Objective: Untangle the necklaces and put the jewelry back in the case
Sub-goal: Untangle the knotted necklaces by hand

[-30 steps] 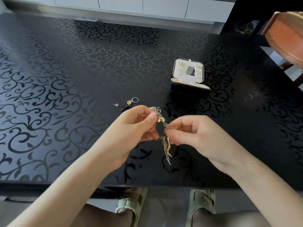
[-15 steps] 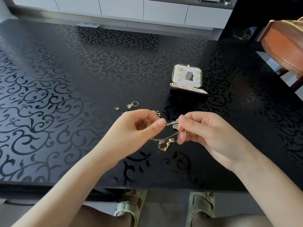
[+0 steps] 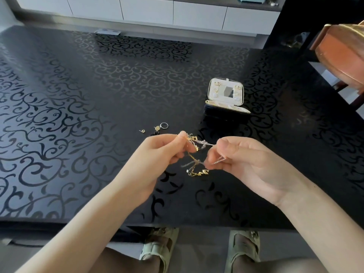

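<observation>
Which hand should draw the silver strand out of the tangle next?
Probably the right hand: it pinches the silver strand, while the left hand anchors the gold chain.

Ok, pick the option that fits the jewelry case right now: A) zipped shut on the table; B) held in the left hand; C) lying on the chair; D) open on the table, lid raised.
D: the jewelry case sits open on the table, lid up, while the left hand and right hand pinch the tangled necklaces.
</observation>
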Demonstrator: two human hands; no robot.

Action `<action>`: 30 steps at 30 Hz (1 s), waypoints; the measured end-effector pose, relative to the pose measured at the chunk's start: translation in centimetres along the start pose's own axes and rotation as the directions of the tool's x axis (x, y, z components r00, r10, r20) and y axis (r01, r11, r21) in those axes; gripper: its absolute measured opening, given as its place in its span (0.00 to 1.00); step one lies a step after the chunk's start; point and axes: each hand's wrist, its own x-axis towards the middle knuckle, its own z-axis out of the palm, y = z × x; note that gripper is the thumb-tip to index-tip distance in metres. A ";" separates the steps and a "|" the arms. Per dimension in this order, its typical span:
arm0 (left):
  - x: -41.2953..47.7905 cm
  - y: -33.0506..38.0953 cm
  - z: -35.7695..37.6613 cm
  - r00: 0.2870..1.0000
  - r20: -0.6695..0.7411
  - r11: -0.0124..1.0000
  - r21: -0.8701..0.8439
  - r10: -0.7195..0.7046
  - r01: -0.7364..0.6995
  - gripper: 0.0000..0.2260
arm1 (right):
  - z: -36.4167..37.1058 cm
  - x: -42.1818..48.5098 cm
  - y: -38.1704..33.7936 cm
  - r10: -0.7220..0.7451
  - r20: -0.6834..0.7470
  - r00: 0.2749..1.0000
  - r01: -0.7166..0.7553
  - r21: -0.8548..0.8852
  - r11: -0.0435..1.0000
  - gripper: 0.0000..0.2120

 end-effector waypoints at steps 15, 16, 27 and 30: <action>0.4 0.2 0.0 0.981 0.003 0.962 -0.195 -0.195 0.192 0.22 | 0.0 0.2 0.0 0.026 -0.131 0.991 -0.035 -0.068 0.997 0.11; 0.4 0.2 -0.1 0.984 -0.024 0.975 -0.140 -0.178 0.173 0.23 | -0.1 0.3 0.0 0.011 -0.149 0.989 -0.018 -0.045 0.999 0.13; 1.0 0.2 -1.1 0.971 -0.155 0.978 -0.127 -0.183 0.164 0.24 | -0.3 0.2 -0.5 0.022 -0.174 0.985 -0.003 0.110 0.994 0.07; 1.1 0.1 -1.6 0.968 -0.201 0.985 -0.115 -0.153 0.132 0.25 | -0.5 0.1 -0.6 0.035 -0.197 0.980 -0.028 0.041 0.999 0.05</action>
